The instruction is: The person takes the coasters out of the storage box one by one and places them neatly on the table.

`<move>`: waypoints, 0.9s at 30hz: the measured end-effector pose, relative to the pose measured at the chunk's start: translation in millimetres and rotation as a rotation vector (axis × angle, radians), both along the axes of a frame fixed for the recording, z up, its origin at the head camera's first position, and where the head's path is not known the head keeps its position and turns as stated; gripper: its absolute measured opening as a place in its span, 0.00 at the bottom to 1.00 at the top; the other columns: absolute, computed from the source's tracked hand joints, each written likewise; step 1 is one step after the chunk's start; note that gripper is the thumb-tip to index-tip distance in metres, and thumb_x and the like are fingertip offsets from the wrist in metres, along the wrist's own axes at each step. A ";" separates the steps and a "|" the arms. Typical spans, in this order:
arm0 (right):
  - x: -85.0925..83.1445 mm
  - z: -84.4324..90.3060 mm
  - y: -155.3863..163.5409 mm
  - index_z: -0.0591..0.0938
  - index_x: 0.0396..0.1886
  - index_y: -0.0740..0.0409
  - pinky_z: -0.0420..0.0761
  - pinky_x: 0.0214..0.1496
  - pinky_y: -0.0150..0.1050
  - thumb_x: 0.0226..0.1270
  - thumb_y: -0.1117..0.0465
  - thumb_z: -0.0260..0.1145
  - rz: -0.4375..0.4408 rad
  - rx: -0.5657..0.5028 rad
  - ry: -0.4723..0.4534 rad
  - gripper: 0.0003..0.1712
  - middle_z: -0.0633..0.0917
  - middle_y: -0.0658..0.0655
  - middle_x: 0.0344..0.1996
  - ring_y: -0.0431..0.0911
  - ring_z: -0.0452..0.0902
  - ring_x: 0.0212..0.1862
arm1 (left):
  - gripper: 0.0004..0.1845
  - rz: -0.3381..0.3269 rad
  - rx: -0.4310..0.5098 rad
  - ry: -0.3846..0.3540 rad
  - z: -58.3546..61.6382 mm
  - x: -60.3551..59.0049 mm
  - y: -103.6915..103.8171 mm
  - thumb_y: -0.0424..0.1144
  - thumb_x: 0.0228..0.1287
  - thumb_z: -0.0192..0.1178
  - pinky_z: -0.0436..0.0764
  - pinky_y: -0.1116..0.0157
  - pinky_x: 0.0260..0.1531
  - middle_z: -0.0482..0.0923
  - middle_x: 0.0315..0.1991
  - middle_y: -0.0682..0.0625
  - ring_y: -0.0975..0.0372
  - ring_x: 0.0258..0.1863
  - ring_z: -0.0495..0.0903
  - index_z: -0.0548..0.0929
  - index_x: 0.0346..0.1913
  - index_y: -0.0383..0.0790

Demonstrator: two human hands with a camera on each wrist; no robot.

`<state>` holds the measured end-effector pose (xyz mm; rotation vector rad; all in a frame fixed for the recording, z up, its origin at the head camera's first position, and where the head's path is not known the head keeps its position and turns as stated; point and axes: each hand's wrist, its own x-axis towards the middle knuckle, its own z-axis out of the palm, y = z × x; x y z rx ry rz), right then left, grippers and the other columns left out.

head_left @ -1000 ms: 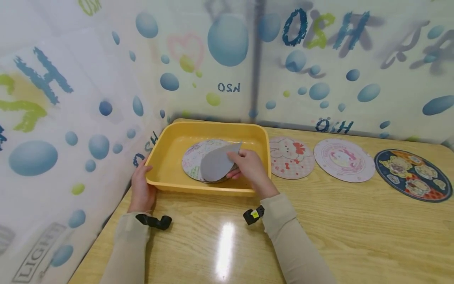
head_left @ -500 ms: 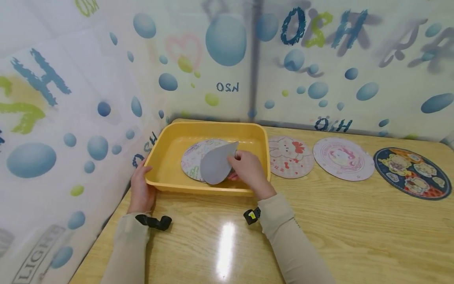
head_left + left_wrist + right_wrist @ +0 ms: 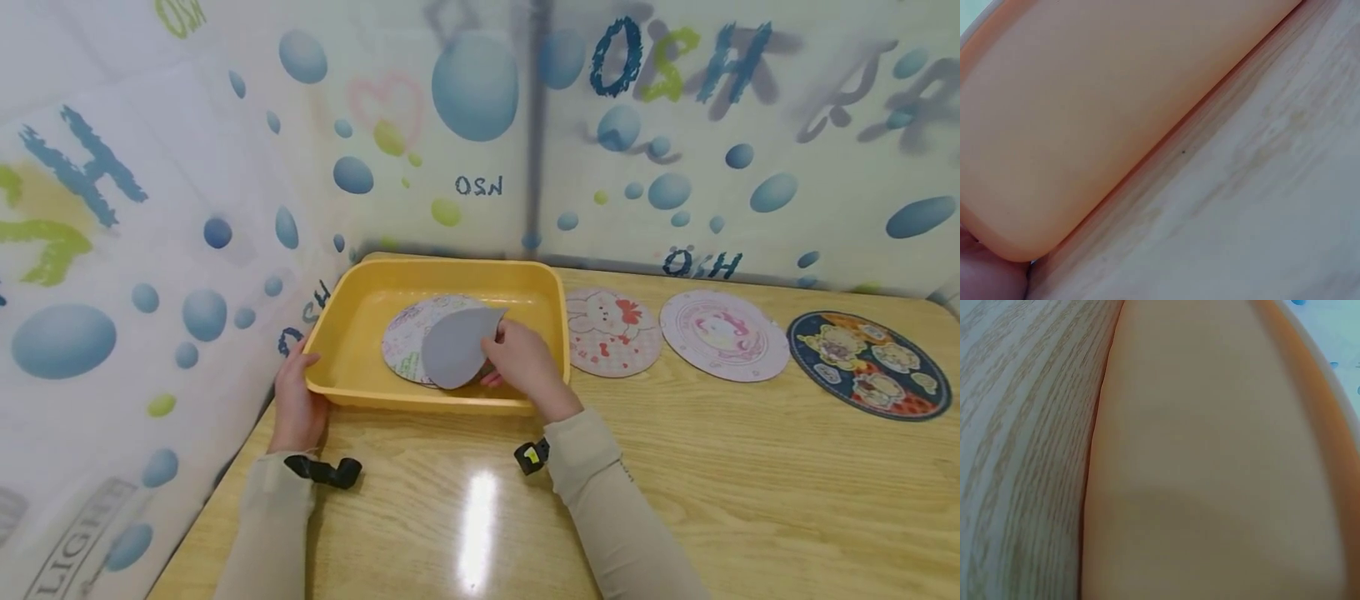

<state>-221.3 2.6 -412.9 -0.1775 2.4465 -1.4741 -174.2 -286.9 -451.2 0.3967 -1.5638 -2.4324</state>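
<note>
head view: right hand (image 3: pixel 525 362) pinches grey disc (image 3: pixel 453 350); left hand (image 3: pixel 296 392) grips yellow tray (image 3: pixel 337 333).
wrist views: only the tray's outer wall and table (image 3: pixel 1260 206).

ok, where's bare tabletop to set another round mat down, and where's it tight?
Free: the near table, right of the right hand and in front of the three mats: bunny mat, pink mat, dark mat. Tight: that back row, and the yellow tray, where mats and the right hand crowd it; the left hand holds its corner.
</note>
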 end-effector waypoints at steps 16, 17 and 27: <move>-2.1 -1.6 2.7 0.68 0.53 0.59 0.79 0.22 0.37 0.63 0.62 0.51 0.005 0.019 0.031 0.18 0.78 0.58 0.34 0.46 0.78 0.20 | 0.25 -0.013 0.033 0.024 -0.7 -4.3 1.1 0.35 0.65 0.42 0.57 0.62 0.61 0.54 0.66 0.53 0.58 0.63 0.55 0.61 0.65 0.49; -2.4 -1.3 2.7 0.68 0.53 0.59 0.80 0.23 0.38 0.63 0.62 0.51 0.002 0.017 0.030 0.18 0.78 0.58 0.33 0.46 0.78 0.20 | 0.25 -0.014 0.039 0.026 -0.6 -4.4 1.1 0.35 0.65 0.42 0.57 0.62 0.61 0.54 0.66 0.53 0.58 0.63 0.55 0.61 0.65 0.49; -4.4 -1.3 3.1 0.68 0.52 0.57 0.80 0.32 0.48 0.63 0.63 0.50 -0.031 -0.320 -0.068 0.16 0.81 0.62 0.30 0.52 0.80 0.24 | 0.25 -0.019 0.065 0.025 -1.7 -0.2 -0.4 0.35 0.65 0.42 0.56 0.62 0.62 0.53 0.66 0.53 0.57 0.64 0.54 0.61 0.65 0.48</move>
